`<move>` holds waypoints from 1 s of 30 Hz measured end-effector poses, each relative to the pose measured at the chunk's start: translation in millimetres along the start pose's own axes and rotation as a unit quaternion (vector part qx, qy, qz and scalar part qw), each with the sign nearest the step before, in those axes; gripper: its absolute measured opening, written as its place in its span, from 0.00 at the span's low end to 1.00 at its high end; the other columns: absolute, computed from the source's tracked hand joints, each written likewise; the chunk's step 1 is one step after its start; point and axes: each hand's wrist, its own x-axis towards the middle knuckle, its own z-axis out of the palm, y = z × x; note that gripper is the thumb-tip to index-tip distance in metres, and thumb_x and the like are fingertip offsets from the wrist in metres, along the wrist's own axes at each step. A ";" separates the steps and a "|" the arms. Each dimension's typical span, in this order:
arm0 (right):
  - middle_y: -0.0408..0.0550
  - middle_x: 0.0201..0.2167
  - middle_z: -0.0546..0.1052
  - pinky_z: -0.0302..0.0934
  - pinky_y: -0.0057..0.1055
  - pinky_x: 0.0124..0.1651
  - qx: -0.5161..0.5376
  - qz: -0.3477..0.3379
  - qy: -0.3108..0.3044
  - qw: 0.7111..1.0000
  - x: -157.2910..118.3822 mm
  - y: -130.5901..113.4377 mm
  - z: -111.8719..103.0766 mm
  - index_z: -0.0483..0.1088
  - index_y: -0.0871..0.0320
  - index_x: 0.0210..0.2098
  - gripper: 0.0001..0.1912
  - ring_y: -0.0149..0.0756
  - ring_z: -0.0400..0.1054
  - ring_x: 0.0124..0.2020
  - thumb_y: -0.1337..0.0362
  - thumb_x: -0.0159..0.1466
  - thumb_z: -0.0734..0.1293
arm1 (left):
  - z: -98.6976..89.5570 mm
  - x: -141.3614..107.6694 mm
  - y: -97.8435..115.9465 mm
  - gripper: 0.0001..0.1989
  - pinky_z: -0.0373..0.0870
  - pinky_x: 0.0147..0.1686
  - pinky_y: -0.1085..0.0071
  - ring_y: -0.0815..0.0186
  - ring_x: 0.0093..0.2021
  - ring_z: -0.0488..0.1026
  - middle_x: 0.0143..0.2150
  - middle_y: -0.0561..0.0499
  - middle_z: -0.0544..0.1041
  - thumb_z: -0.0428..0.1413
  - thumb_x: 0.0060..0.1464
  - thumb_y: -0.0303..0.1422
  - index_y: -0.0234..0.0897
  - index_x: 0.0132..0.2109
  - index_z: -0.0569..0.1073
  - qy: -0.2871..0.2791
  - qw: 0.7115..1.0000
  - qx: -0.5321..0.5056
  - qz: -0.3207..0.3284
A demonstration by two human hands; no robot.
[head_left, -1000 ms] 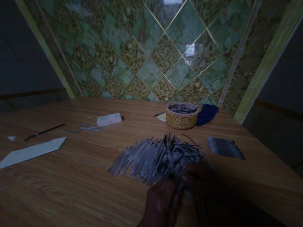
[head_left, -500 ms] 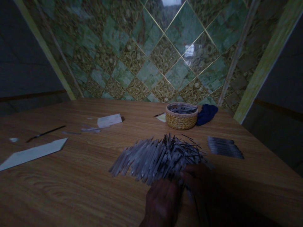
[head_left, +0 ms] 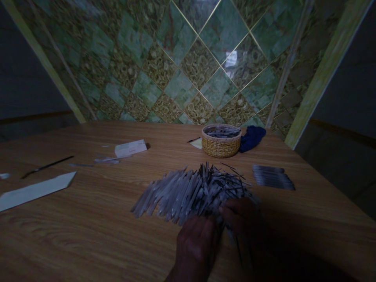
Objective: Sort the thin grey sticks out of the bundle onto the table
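A heap of slim dark sticks with clear plastic sleeves lies on the wooden table, sleeves fanned to the left and bare dark sticks tangled at the right. My left hand is closed at the heap's near edge, knuckles up, its fingertips hidden. Just to its right, my right hand bends its fingers in toward the left hand over the heap's near right side. It looks closed too, but deep shadow covers most of it. A few thin dark strands show below, between and under the hands. What the fingers grip cannot be made out.
Behind the heap stands a round woven basket full of similar sticks, beside a dark blue cloth. A neat row of sleeved sticks lies right. Leftward are a small white box, a pale flat strip and a dark thin stick.
The whole view has shifted slightly, so the table things appear a little further left and higher. Both hands stay closed at the heap's near edge, with little visible movement.
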 end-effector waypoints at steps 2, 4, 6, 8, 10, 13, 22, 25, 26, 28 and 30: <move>0.37 0.12 0.51 0.39 0.27 0.21 0.006 0.002 0.004 1.000 0.6 0.6 -1.1 0.51 0.56 0.14 0.19 0.26 0.50 0.17 0.57 0.58 0.57 | -1.0 0.5 -0.3 0.04 0.64 0.24 0.69 0.64 0.23 0.69 0.23 0.50 0.73 0.52 0.55 0.26 0.35 0.34 0.71 -0.011 1.000 -0.020 -0.007; 0.37 0.12 0.51 0.40 0.27 0.21 0.014 0.002 0.009 1.000 1.1 1.2 -2.2 0.51 0.56 0.14 0.20 0.26 0.50 0.17 0.57 0.58 0.57 | -2.9 2.1 -0.2 0.04 0.66 0.25 0.69 0.63 0.24 0.70 0.24 0.49 0.74 0.52 0.56 0.27 0.34 0.36 0.72 -0.027 0.999 -0.039 -0.017; 0.36 0.12 0.51 0.40 0.26 0.21 0.018 0.002 0.007 1.000 1.2 1.5 -3.2 0.51 0.56 0.14 0.20 0.26 0.49 0.17 0.57 0.58 0.58 | -4.9 4.2 0.3 0.06 0.67 0.24 0.69 0.63 0.25 0.71 0.25 0.49 0.75 0.50 0.57 0.27 0.35 0.35 0.72 -0.042 0.997 -0.056 -0.024; 0.36 0.12 0.50 0.39 0.26 0.20 0.018 0.006 0.004 1.000 1.0 1.4 -4.1 0.51 0.56 0.13 0.20 0.26 0.49 0.16 0.57 0.58 0.58 | -6.3 6.1 0.8 0.07 0.68 0.24 0.69 0.63 0.25 0.72 0.25 0.48 0.75 0.49 0.57 0.27 0.35 0.35 0.72 -0.055 0.995 -0.072 -0.035; 0.36 0.11 0.50 0.39 0.26 0.20 0.024 0.008 -0.005 1.000 1.0 1.3 -4.8 0.52 0.56 0.14 0.19 0.26 0.49 0.16 0.57 0.58 0.58 | -6.6 6.7 0.9 0.07 0.68 0.24 0.69 0.63 0.26 0.72 0.26 0.48 0.75 0.49 0.57 0.26 0.35 0.35 0.72 -0.061 0.994 -0.081 -0.043; 0.36 0.12 0.51 0.39 0.26 0.20 0.030 0.005 -0.002 1.000 1.1 1.8 -5.2 0.51 0.56 0.14 0.19 0.26 0.49 0.16 0.58 0.58 0.58 | -5.4 4.9 0.0 0.06 0.67 0.24 0.69 0.63 0.25 0.70 0.25 0.48 0.74 0.50 0.56 0.26 0.35 0.35 0.72 -0.052 0.997 -0.057 -0.030; 0.36 0.12 0.52 0.40 0.25 0.20 0.029 -0.003 0.021 0.999 -0.3 3.1 0.2 0.52 0.56 0.14 0.19 0.25 0.50 0.16 0.56 0.58 0.58 | -1.0 0.5 0.6 0.06 0.66 0.25 0.69 0.63 0.27 0.70 0.27 0.49 0.73 0.52 0.56 0.27 0.36 0.39 0.73 -0.078 0.996 -0.021 -0.047; 0.36 0.10 0.55 0.44 0.23 0.19 0.065 0.019 -0.010 0.998 0.2 1.7 -2.1 0.53 0.56 0.14 0.21 0.25 0.52 0.14 0.54 0.60 0.56 | -4.9 3.4 0.7 0.07 0.65 0.24 0.70 0.64 0.25 0.70 0.25 0.49 0.72 0.50 0.57 0.28 0.36 0.33 0.72 -0.058 0.996 -0.037 -0.056; 0.37 0.10 0.56 0.45 0.23 0.19 0.069 0.022 -0.021 0.997 0.9 1.8 -4.5 0.54 0.56 0.14 0.23 0.26 0.53 0.14 0.53 0.62 0.54 | -6.9 4.8 0.1 0.08 0.65 0.23 0.71 0.65 0.25 0.70 0.25 0.49 0.72 0.50 0.57 0.28 0.36 0.32 0.72 -0.049 0.995 -0.055 -0.067; 0.38 0.11 0.60 0.47 0.24 0.20 0.017 0.010 -0.042 0.999 3.2 3.8 -11.5 0.57 0.57 0.15 0.24 0.26 0.56 0.16 0.52 0.63 0.52 | -10.9 8.0 -2.2 0.08 0.65 0.24 0.72 0.65 0.26 0.71 0.25 0.49 0.72 0.50 0.57 0.29 0.36 0.31 0.72 -0.040 0.987 -0.110 -0.113; 0.40 0.14 0.64 0.48 0.24 0.23 -0.106 -0.014 -0.090 0.990 5.5 7.5 -19.9 0.62 0.58 0.17 0.23 0.28 0.59 0.19 0.54 0.63 0.54 | -13.7 10.6 -4.9 0.06 0.65 0.26 0.72 0.66 0.26 0.70 0.26 0.51 0.72 0.52 0.55 0.30 0.36 0.31 0.72 -0.032 0.964 -0.179 -0.196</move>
